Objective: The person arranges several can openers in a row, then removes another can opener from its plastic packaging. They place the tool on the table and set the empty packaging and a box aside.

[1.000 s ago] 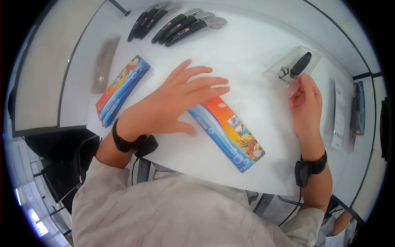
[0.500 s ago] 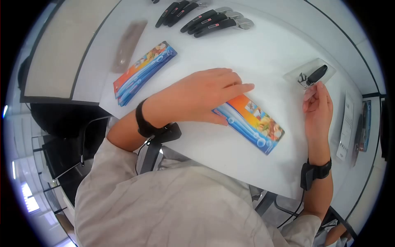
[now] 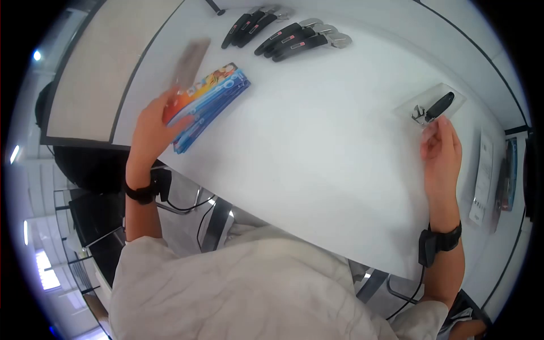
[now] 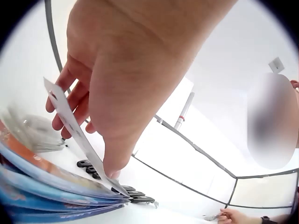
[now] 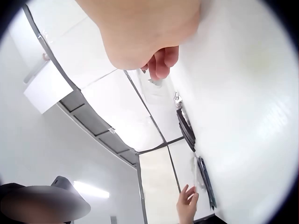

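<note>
At far left, clear shells (image 3: 190,62) are stacked on the table (image 3: 334,153), just beside the printed cards (image 3: 212,107). Their near end is partly hidden by the left hand (image 3: 152,127) and could be knocked askew by a sideways sweep of its fingers.

In the left wrist view, one card (image 4: 79,133) is pinched between thumb and fingers, tilted, its lower edge at the pile. The pile is fanned rather than squared; should the grip be relaxed unevenly, the card might be slid across its neighbours and the fan spread towards the table edge. A second card could be dragged along if two edges were caught together.

Behind, two groups of black openers, a left group (image 3: 246,28) and a right group (image 3: 303,42), are laid overlapping, untouched and out of immediate danger; only a long reach would be likely to disturb them.

At right, the right hand (image 3: 442,153) is held with curled fingers, the edge of a clear shell (image 3: 458,102) apparently pinched at their tips. An opener (image 3: 440,106) is carried in this shell. Because only one edge is gripped, the shell might be tipped by the opener's weight, and the opener spilled. Packs (image 3: 481,178) lie beyond, near the forearm, and could be brushed by an outward elbow
</note>
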Demonstrator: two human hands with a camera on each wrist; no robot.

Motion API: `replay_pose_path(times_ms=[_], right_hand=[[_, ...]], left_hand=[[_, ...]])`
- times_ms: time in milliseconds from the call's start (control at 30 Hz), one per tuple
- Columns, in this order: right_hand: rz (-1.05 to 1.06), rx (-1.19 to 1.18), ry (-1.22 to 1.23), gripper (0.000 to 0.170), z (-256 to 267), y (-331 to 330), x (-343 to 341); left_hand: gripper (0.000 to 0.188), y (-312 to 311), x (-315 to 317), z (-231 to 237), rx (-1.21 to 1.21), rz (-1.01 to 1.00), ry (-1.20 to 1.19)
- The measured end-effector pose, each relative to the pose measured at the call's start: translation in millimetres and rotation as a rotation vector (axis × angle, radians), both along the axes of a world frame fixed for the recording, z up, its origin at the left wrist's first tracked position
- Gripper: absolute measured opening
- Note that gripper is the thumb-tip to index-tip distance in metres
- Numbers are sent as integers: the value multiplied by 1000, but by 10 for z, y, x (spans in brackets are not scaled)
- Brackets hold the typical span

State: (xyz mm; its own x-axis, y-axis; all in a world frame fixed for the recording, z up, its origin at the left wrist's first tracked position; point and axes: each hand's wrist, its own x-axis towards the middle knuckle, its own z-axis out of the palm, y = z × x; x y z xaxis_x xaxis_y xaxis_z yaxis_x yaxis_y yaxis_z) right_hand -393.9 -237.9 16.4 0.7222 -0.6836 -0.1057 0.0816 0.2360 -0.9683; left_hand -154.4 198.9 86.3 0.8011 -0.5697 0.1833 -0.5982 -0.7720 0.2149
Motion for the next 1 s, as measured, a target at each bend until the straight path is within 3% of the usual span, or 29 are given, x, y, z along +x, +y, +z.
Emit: replay_pose_path(times_ms=[67, 400, 500, 700, 800, 833, 933, 1000], right_hand=[[-1, -20, 14, 29, -8, -10, -28], [19, -20, 3, 29, 13, -12, -26], [21, -47, -1, 28, -19, -39, -34], [11, 0, 33, 29, -2, -30, -43], [23, -13, 39, 29, 34, 14, -50], [78, -17, 33, 27, -22, -39, -73], [186, -62, -1, 24, -21, -17, -89], [279, -59, -28, 24, 7, -2, -107]], left_hand=[[63, 46, -17, -91, 48, 71, 68], [79, 17, -17, -125, 134, -74, 52], [85, 40, 160, -283, 209, -197, -118], [89, -155, 142, -276, 144, -34, 83], [88, -218, 173, -274, 115, -82, 149], [84, -234, 142, -249, 366, -220, -142], [80, -670, -275, 90, 89, -326, -181], [72, -1047, -499, 200, -89, -457, 92]])
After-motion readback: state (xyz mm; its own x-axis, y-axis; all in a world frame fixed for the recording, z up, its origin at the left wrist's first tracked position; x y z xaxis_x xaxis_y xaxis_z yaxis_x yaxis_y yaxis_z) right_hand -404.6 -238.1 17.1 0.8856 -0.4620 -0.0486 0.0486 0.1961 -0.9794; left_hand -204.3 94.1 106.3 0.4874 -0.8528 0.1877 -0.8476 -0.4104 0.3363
